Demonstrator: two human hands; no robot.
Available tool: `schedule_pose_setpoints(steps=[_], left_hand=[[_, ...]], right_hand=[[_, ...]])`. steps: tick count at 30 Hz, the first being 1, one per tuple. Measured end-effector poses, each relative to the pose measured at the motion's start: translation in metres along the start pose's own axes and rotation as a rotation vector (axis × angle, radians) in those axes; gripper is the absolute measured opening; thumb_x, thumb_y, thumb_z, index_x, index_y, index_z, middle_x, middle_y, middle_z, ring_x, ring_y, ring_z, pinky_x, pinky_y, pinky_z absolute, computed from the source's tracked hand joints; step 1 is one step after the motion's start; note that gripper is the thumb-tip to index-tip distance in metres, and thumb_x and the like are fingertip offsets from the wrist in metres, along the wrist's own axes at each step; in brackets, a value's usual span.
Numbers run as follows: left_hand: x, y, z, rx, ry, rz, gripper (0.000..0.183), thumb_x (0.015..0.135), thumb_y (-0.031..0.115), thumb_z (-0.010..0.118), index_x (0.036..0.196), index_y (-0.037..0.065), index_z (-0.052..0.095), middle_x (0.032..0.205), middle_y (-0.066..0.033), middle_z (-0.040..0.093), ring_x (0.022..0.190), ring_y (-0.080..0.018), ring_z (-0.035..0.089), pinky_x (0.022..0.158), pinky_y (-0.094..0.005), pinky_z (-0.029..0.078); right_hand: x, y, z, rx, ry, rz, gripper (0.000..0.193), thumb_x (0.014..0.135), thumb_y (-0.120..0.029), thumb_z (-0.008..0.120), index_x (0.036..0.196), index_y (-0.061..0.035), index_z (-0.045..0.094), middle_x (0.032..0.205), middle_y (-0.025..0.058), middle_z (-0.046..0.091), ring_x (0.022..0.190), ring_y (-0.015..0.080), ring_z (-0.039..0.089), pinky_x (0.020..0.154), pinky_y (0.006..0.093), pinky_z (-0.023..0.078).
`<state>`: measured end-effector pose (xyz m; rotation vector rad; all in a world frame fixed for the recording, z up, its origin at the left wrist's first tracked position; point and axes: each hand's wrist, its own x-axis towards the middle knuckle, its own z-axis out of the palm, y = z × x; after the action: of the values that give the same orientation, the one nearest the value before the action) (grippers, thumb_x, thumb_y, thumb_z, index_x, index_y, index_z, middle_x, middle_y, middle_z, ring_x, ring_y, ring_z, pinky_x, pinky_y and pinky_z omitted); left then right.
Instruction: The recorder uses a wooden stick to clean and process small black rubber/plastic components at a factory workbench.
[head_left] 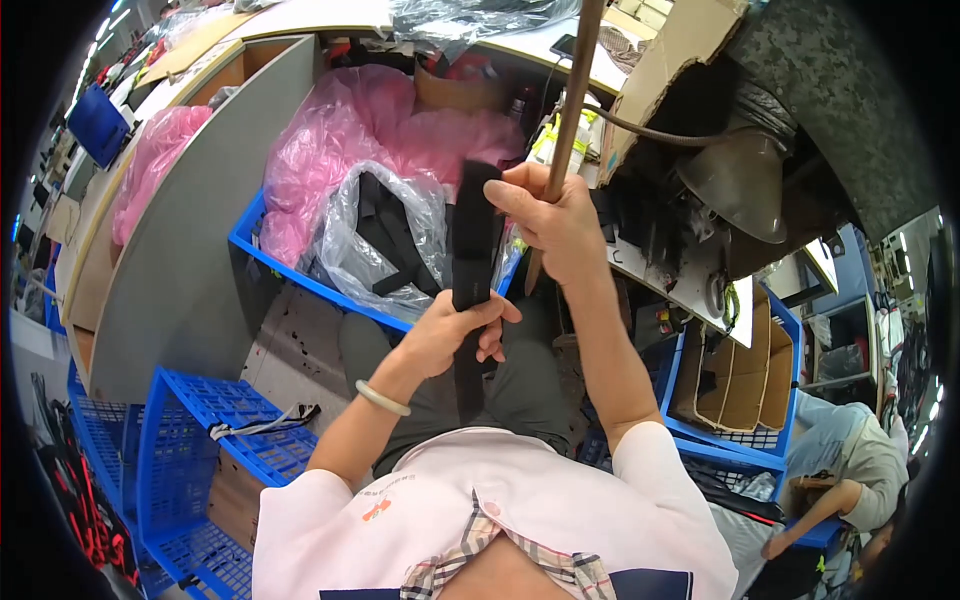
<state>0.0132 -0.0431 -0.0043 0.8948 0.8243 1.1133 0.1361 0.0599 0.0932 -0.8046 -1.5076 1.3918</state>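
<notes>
A wide black fabric strap is stretched upright over my lap. My left hand, with a pale bangle on its wrist, grips it low down, and its tail hangs on between my legs. Higher up, my right hand pinches the strap's right edge between thumb and fingers. A thin brown pole passes behind the right hand; whether they touch is unclear. Just beyond the strap, black strap pieces lie in a clear plastic bag inside a blue crate.
Pink plastic bags fill the crate's far side. A grey panel stands at left, above blue plastic crates. To the right are a lamp shade and a cardboard-lined crate. Another person bends at far right.
</notes>
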Motion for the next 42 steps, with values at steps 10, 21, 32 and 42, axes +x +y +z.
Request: schedule_pose_setpoints(steps=[10, 21, 32, 42], left_hand=[[-0.008, 0.019, 0.006, -0.405, -0.043, -0.043, 0.037, 0.097, 0.025, 0.044, 0.104, -0.011, 0.051, 0.081, -0.0209, 0.063, 0.065, -0.0265, 0.065, 0.072, -0.0421, 0.056], [-0.006, 0.016, 0.001, -0.249, 0.001, -0.211, 0.027, 0.093, 0.015, 0.051, 0.103, -0.010, 0.053, 0.090, -0.0229, 0.066, 0.079, -0.0296, 0.068, 0.071, -0.0337, 0.055], [-0.002, -0.012, -0.007, -0.384, 0.189, -0.210, 0.031, 0.094, 0.021, 0.051, 0.104, -0.008, 0.053, 0.088, -0.0216, 0.065, 0.078, -0.0289, 0.068, 0.071, -0.0343, 0.055], [0.041, -0.107, -0.049, -0.307, 0.370, -0.309, 0.016, 0.092, 0.012, 0.052, 0.096, -0.003, 0.054, 0.081, -0.0156, 0.064, 0.068, -0.0226, 0.067, 0.061, -0.0309, 0.055]], right_hand=[[-0.014, 0.025, 0.003, -0.093, -0.170, 0.159, 0.019, 0.072, -0.012, 0.074, 0.069, -0.0004, 0.059, 0.061, 0.0000, 0.055, 0.058, 0.0087, 0.053, 0.053, 0.0247, 0.043], [0.031, 0.080, -0.005, 0.105, 0.012, 0.166, 0.023, 0.074, -0.015, 0.074, 0.062, -0.0054, 0.057, 0.053, -0.0019, 0.051, 0.041, 0.0046, 0.042, 0.036, 0.0218, 0.026], [0.007, 0.107, 0.004, 0.150, -0.220, 0.319, 0.016, 0.069, -0.008, 0.075, 0.073, 0.0025, 0.063, 0.062, 0.0025, 0.059, 0.052, 0.0101, 0.056, 0.046, 0.0234, 0.040], [-0.007, 0.211, -0.024, -0.460, 0.035, 0.435, 0.024, 0.074, -0.022, 0.068, 0.078, 0.0019, 0.064, 0.064, 0.0140, 0.061, 0.062, 0.0260, 0.062, 0.055, 0.0362, 0.044]])
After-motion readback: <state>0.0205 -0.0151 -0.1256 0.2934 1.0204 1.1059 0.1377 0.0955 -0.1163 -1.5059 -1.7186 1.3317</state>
